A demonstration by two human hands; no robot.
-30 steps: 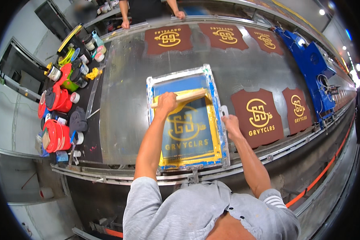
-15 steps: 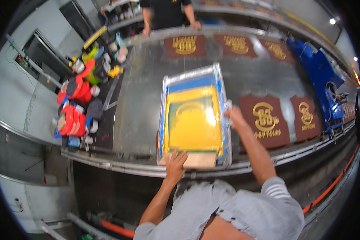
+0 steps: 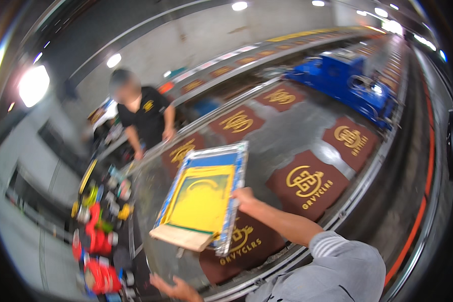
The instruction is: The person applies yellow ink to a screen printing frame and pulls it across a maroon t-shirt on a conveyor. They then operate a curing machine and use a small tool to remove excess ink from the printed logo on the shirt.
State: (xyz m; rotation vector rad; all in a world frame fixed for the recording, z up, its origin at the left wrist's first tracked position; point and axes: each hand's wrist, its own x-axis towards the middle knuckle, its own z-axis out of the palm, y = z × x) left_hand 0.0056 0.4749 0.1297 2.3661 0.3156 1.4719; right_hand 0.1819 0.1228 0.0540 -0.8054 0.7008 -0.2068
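Standing at a long grey print table point(image 3: 297, 136) in a dim workshop; maroon shirts point(image 3: 307, 183) with gold emblems lie in rows on it. Right hand point(image 3: 242, 196) grips the right rail of the printing screen point(image 3: 204, 199), fingers curled round the frame edge. Screen is lifted, tilted, near end low, long axis running near-left to far-right. Left hand point(image 3: 173, 289) is free below the screen's near end, fingers spread. Another person point(image 3: 146, 118) leans at the far side.
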